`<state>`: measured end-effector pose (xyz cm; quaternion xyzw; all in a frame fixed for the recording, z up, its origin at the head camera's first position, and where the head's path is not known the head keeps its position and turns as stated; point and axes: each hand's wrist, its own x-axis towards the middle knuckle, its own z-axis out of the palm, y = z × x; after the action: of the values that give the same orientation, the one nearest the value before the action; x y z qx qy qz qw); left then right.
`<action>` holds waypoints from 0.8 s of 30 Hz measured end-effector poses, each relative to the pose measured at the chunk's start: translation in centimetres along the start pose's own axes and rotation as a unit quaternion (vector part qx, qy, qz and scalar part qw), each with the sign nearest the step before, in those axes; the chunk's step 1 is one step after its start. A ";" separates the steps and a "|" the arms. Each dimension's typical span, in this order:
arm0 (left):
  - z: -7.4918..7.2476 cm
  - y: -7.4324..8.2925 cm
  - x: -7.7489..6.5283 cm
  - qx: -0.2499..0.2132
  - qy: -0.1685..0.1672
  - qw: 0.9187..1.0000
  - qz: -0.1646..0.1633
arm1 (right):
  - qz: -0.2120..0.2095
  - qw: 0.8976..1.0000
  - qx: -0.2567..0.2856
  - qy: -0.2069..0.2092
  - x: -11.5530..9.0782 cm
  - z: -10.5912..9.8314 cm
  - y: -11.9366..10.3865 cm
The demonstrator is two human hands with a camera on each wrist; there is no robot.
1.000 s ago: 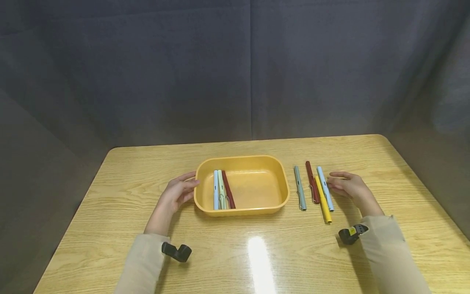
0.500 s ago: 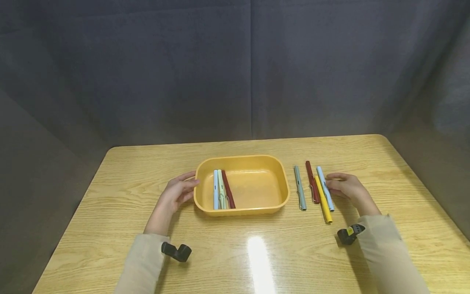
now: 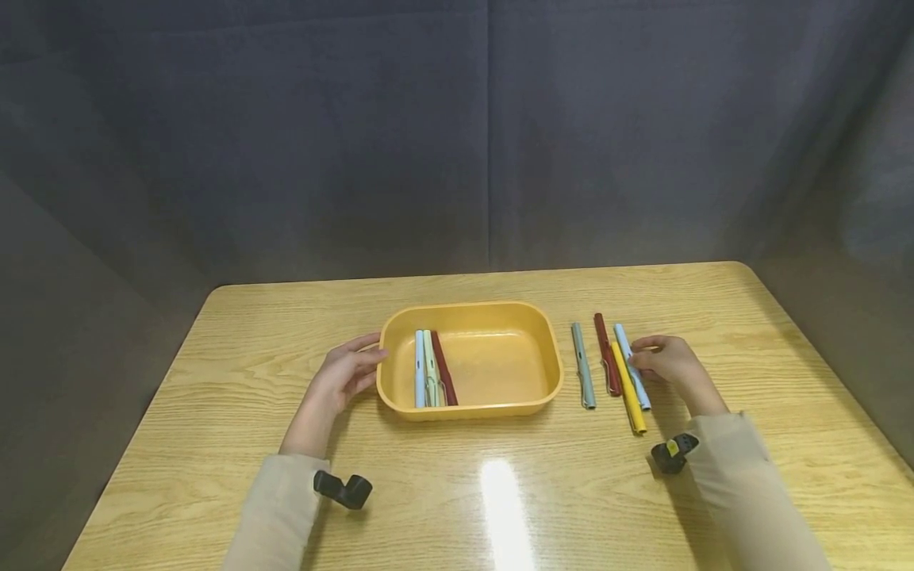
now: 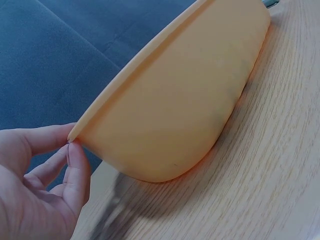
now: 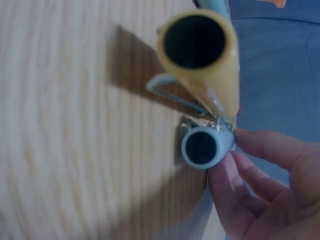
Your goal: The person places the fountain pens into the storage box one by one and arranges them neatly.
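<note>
Blue pen pinched, yellow pen alongside, maroon pen beyond

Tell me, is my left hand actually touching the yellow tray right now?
Touching. The left wrist view shows it plainly: your left hand pinches the rim of the yellow tray between thumb and finger.

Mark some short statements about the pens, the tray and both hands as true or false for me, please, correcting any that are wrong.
1. The left hand pinches the tray at its rim. True.
2. Five pens lie in the tray. False: three pens lie there.
3. The yellow pen lies outside the tray. True.
4. The right hand holds the yellow pen. False: it pinches the light blue pen outside the tray.
5. The grey-green pen is the loose pen nearest the tray. True.
</note>
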<state>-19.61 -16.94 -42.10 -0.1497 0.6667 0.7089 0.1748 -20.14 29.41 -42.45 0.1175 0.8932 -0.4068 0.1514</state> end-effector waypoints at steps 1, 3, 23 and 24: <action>0.0 0.0 0.0 0.001 0.001 1.000 0.000 | -0.001 1.000 -0.008 0.003 0.0 0.1 -0.1; 0.0 0.0 0.0 0.001 0.002 1.000 -0.001 | -0.007 1.000 -0.026 0.009 -0.1 0.2 -0.3; 0.0 0.0 0.0 0.007 0.005 1.000 -0.006 | 0.010 1.000 -0.011 -0.014 0.1 -0.5 0.2; 0.0 0.0 0.0 0.008 0.006 1.000 -0.006 | 0.014 1.000 -0.005 -0.015 0.1 -0.6 0.2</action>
<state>-19.62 -16.95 -42.05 -0.1568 0.6721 0.7018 0.1765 -20.31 30.01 -42.22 0.1237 0.8909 -0.4022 0.1709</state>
